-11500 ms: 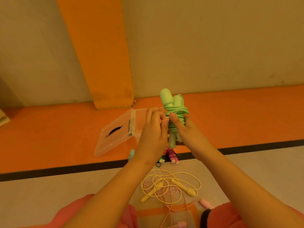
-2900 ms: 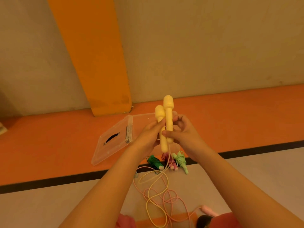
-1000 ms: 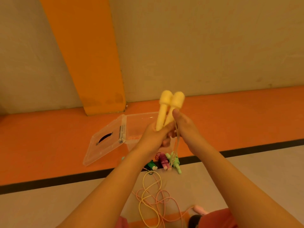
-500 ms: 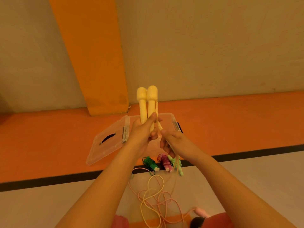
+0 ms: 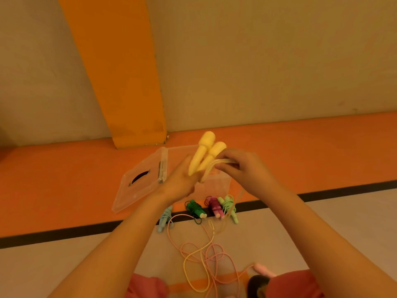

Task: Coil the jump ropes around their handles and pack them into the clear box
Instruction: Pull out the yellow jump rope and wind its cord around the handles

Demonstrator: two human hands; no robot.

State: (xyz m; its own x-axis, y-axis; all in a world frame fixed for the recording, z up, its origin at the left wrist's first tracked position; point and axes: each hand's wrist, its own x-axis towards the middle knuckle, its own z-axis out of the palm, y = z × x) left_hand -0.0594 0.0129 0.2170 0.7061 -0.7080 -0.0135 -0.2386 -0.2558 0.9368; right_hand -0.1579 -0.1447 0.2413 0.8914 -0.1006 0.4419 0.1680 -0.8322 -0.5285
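My left hand [image 5: 179, 181] grips the two yellow handles [image 5: 204, 152] together, tilted up and to the right. My right hand [image 5: 240, 168] pinches the yellow rope [image 5: 212, 164] close beside the handles, a strand bent across them. The rest of the yellow rope [image 5: 189, 258] hangs down to the floor. The clear box [image 5: 217, 188] stands open behind my hands, its lid [image 5: 139, 181] flipped to the left. Coiled ropes lie in front of it: light blue [image 5: 164, 218], dark green [image 5: 195, 208], magenta [image 5: 214, 206], light green [image 5: 227, 206].
A loose pink rope [image 5: 214, 252] tangles with the yellow one on the pale floor, one pink handle [image 5: 263, 268] near my right knee. An orange pillar [image 5: 120, 72] and beige wall rise behind the orange floor strip. A black line [image 5: 322, 194] crosses the floor.
My left hand has tilted the yellow handles from upright to leaning right. My right hand has risen from below the handles to beside them, carrying the rope across.
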